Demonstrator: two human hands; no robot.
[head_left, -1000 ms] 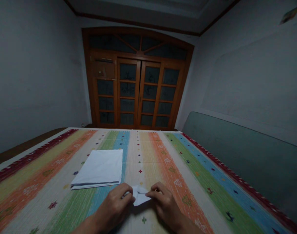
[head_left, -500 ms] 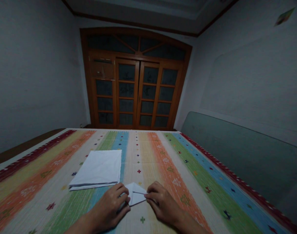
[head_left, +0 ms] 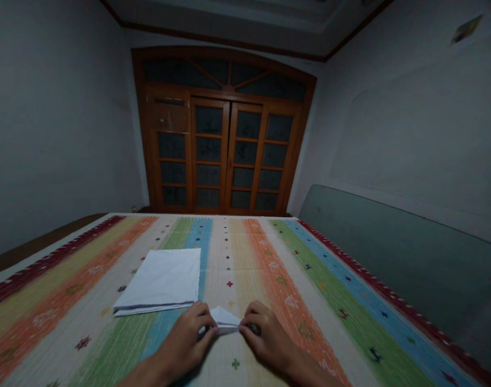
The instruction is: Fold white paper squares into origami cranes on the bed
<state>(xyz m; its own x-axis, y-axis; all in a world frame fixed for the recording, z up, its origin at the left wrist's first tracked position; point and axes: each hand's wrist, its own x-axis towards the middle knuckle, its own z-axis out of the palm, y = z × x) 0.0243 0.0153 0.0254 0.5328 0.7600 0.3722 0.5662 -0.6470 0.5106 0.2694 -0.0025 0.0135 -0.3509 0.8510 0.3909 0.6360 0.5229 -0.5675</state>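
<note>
The left hand (head_left: pixel 185 338) and right hand (head_left: pixel 269 336) each grip one end of a small folded paper (head_left: pixel 225 320), fingers pinching it between them, close above a striped cover (head_left: pixel 310 344). A stack of white paper (head_left: pixel 159 282) lies on the cover just beyond the left hand. Glazed wooden doors (head_left: pixel 223 134) stand well ahead.

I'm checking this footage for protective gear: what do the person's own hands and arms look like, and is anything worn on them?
The left hand and right hand are bare, with no gloves. The forearms show no sleeve, cuff or cable as far as they are in view. The dim light and small size leave it hard to tell whether there are any finer details, such as rings.
</note>
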